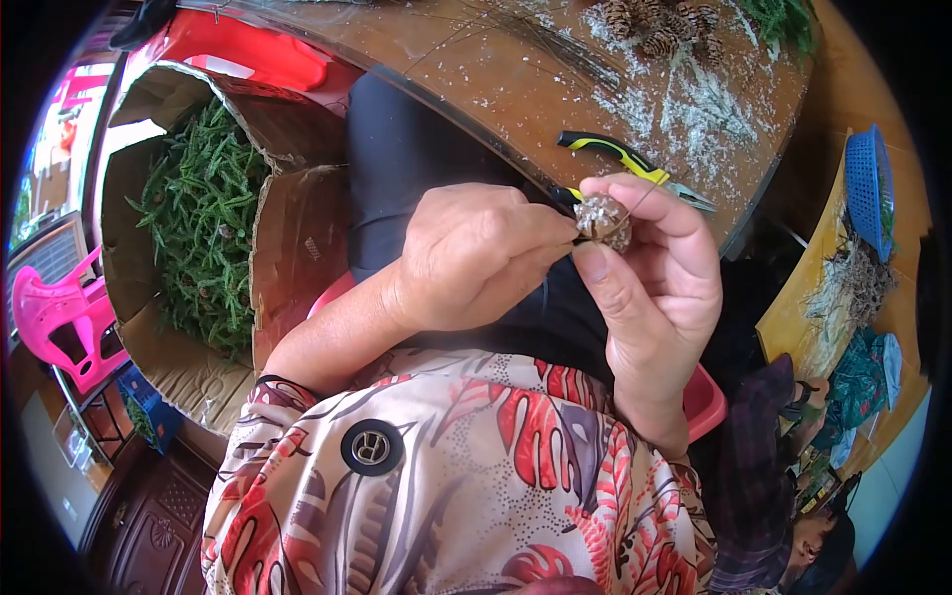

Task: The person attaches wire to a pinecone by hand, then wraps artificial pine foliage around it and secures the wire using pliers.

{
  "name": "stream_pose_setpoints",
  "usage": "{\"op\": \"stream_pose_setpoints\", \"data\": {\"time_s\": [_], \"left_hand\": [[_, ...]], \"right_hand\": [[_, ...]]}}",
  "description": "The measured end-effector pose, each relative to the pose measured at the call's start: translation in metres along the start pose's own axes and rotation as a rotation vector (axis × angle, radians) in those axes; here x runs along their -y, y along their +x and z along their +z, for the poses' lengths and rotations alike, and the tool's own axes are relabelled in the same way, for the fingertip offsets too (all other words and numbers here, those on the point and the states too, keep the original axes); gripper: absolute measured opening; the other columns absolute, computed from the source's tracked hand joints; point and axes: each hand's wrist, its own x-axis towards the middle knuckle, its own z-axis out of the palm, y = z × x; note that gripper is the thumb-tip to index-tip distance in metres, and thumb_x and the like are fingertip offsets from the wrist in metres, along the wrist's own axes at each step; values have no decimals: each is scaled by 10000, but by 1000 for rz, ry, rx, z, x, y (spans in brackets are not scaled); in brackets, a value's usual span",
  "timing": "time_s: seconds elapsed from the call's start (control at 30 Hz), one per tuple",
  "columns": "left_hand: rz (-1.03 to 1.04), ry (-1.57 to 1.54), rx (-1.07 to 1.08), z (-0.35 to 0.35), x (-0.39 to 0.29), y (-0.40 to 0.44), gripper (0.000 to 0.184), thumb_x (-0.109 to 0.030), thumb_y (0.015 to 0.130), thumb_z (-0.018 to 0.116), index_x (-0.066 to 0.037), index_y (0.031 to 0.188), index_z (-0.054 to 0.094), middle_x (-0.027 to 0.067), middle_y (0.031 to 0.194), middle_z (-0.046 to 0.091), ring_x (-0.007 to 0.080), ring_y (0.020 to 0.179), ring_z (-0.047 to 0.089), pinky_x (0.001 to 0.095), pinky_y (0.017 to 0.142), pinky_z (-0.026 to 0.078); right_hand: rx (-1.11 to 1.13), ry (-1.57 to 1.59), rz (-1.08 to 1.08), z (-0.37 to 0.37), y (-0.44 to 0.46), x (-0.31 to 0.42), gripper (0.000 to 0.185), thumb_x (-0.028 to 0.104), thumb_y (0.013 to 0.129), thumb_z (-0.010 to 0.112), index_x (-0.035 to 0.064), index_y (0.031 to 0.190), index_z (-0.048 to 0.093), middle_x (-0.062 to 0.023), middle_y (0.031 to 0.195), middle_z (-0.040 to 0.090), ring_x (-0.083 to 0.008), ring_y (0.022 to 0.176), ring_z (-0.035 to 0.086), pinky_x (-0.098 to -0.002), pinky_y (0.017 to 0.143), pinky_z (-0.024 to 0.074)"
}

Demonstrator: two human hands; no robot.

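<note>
My right hand (659,283) holds a small pine cone (601,220) with white flakes on it between thumb and fingers. A thin wire (647,198) crosses the cone and sticks out to the upper right. My left hand (476,248) is closed in a pinch against the cone's left side, on what looks like the wire's other end; its fingertips mostly hide it. Just beyond my hands, pliers (635,161) with black and yellow handles lie at the table's edge, partly behind my right fingers.
White flakes cover parts of the wooden table (446,59), with several pine cones (659,28) and loose thin wires (560,50). A cardboard box (297,248) of green sprigs (208,218) stands left. Another person (759,476) sits at right, near a blue basket (868,193).
</note>
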Motion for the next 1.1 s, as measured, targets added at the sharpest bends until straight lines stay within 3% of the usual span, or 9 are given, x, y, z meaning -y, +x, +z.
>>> {"op": "stream_pose_setpoints", "data": {"time_s": [0.1, 0.2, 0.33, 0.47, 0.73, 1.1], "left_hand": [[-2, 8, -9, 0, -1, 1, 168, 82, 706, 546, 23, 856, 497, 90, 595, 512, 194, 445, 481, 282, 409, 385], [6, 35, -20, 0, -1, 2, 176, 85, 704, 545, 19, 860, 497, 86, 591, 509, 194, 443, 478, 283, 403, 380], [11, 37, -15, 1, 1, 1, 202, 87, 692, 550, 15, 873, 495, 79, 582, 499, 195, 437, 469, 286, 393, 370], [42, 65, 4, -1, 3, -1, 228, 93, 674, 554, 20, 880, 490, 78, 571, 490, 198, 431, 464, 289, 384, 358], [86, 86, 17, -2, 5, 0, 284, 104, 631, 570, 26, 893, 496, 75, 558, 481, 193, 405, 446, 292, 372, 345], [103, 91, 51, -2, 5, 2, 300, 118, 623, 560, 36, 905, 499, 59, 543, 471, 178, 397, 436, 288, 365, 338]], "right_hand": [[33, -152, -63, -2, -1, -1, 369, -58, 744, 591, -33, 1082, 446, -136, 1060, 511, -136, 935, 507, -246, 836, 396], [-79, -157, -107, 3, -3, -4, 372, -46, 707, 626, 7, 1045, 479, -82, 1045, 515, -111, 908, 480, -216, 730, 348], [-54, -248, -213, 0, -1, -9, 367, -52, 702, 622, 10, 1033, 479, -83, 1034, 516, -111, 902, 483, -217, 735, 350], [22, -243, -147, -3, -3, -4, 325, -76, 751, 565, -15, 1035, 418, -157, 1056, 487, -148, 927, 499, -259, 832, 398], [-12, 130, 10, 0, 2, 1, 262, -57, 761, 541, -14, 994, 429, -148, 1048, 477, -138, 886, 503, -255, 812, 410], [3, -19, -130, -1, 1, 2, 236, -82, 753, 548, 4, 948, 446, -134, 1045, 453, -127, 886, 493, -252, 801, 418]]}}
